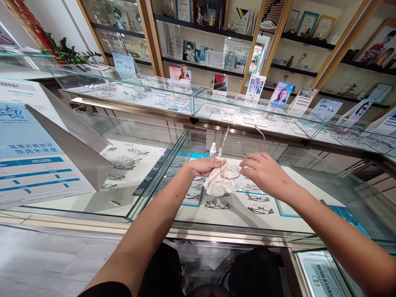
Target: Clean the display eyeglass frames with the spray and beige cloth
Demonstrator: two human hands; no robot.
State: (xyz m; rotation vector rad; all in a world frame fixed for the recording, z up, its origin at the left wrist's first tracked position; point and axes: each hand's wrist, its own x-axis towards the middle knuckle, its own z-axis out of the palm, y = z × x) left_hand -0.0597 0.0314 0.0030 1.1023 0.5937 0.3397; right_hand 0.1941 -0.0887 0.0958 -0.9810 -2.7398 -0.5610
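My left hand [206, 166] is closed on a pair of thin-rimmed eyeglasses [230, 173] together with a pale wiping cloth [218, 183]. The cloth hangs below the fingers and lies against one lens. Both temples of the glasses point up and away from me. My right hand [262, 171] has its fingers curled at the other end of the frame, fingertips at the rim; part of that temple is hidden behind the hand. Just beyond my left hand stands a small white spray bottle [213, 150].
Beneath my hands is a glass display case [185, 225] with several spectacles [217, 205] inside. A folded sign [37, 152] stands at the left. Farther back runs another glass counter [198, 108] with upright cards, and wall shelves [204, 29] rise behind it.
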